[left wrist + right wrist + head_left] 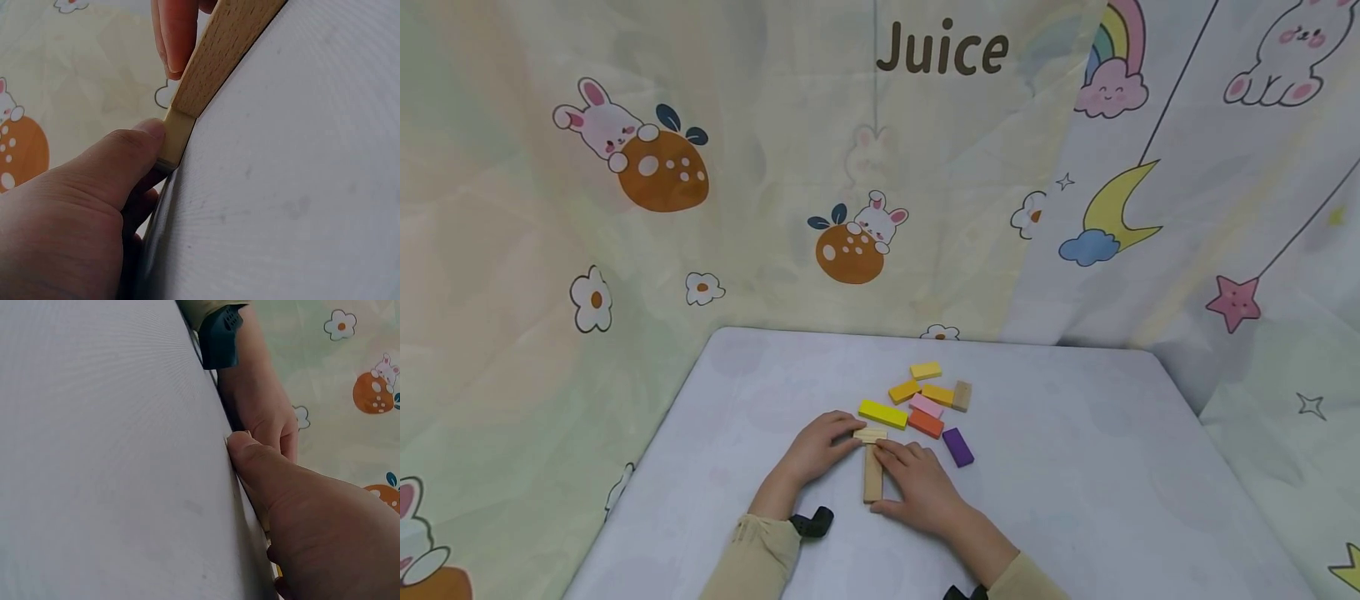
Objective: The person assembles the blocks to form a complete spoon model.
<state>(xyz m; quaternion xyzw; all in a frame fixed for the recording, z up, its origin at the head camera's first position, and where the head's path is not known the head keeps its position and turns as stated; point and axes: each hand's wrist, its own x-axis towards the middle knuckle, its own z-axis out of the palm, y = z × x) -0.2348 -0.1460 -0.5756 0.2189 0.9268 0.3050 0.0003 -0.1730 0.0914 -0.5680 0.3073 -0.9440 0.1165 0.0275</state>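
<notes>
Two natural wooden blocks form a T shape between my hands in the head view. The crosswise block (871,435) meets the far end of the lengthwise block (873,477). My left hand (817,447) pinches the left end of the crosswise block, its thumb on the near side. With its thumb at the near end of the lengthwise block and its fingertips by the crosswise block, my right hand (925,490) spans and grips the lengthwise one. The left wrist view shows the left thumb (140,134) pressed against the pale block end. Most of the blocks is hidden in the right wrist view.
Beyond my hands lie a bright yellow block (883,414), a red-orange block (926,423), a pink block (927,406), a purple block (958,447), another wooden block (962,396) and several yellow-orange ones. The white table (1075,467) ends at a printed cloth backdrop (760,208).
</notes>
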